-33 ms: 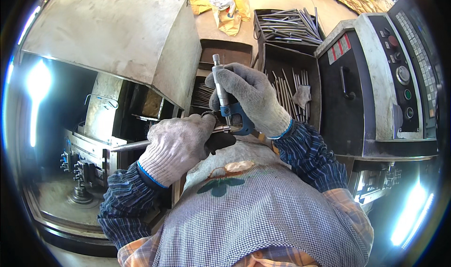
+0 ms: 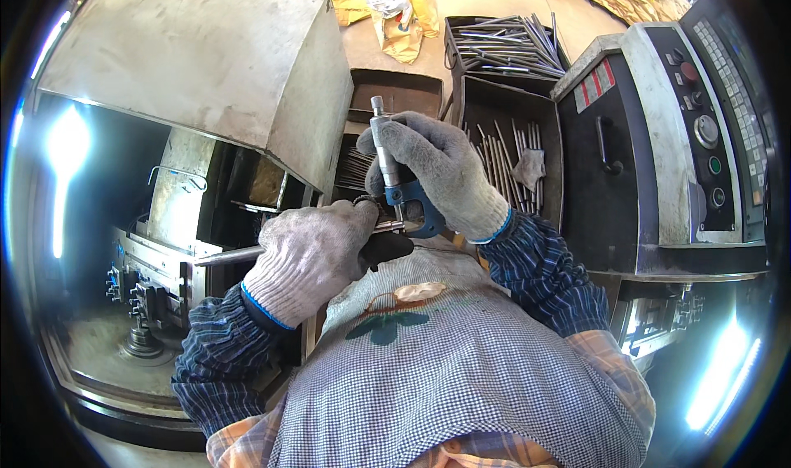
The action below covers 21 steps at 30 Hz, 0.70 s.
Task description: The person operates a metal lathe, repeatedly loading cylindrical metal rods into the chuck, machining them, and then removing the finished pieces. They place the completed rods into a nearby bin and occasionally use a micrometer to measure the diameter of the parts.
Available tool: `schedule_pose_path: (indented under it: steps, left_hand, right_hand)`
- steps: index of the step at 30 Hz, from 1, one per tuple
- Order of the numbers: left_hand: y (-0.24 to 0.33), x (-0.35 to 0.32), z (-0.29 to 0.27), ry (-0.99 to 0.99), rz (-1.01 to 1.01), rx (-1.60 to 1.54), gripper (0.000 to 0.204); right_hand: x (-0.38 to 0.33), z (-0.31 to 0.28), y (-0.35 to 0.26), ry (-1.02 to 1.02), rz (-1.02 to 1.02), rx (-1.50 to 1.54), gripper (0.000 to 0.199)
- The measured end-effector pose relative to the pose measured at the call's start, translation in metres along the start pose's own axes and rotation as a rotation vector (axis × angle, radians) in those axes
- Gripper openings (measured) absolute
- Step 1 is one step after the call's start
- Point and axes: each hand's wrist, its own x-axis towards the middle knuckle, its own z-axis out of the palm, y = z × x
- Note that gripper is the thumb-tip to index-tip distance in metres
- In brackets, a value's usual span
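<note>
Far surface (image 2: 428, 77), brownish: dark trays (image 2: 470, 97) of metal rods (image 2: 503, 44) at right, yellow bags (image 2: 395, 11) farther back, left of them.

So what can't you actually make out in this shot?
- Head view: the micrometer jaws, covered by the left hand and right hand.
- The metal rod tip, hidden inside the left glove.
- Control panel markings, too small and bent at the rim.

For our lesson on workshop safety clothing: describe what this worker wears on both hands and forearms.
Both the left hand and the right hand wear grey-white knitted work gloves, soiled, with a thin blue band at the cuff. Over each forearm is a dark blue checked sleeve cover, gathered at the wrist. Beneath it, an orange plaid shirt sleeve shows near the elbow.
</note>
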Motion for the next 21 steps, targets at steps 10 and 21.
schedule_pose_path:
  steps: [10,21]
  left_hand:
    - [-0.001,-0.003,-0.003,-0.051,-0.02,-0.062,0.047]
    - [-0.018,-0.022,-0.023,0.084,-0.073,-0.107,0.033]
  right_hand:
    - [0.004,0.006,0.001,-0.029,0.042,0.038,0.036]
    - [0.005,0.009,-0.004,-0.01,0.061,0.076,0.035]
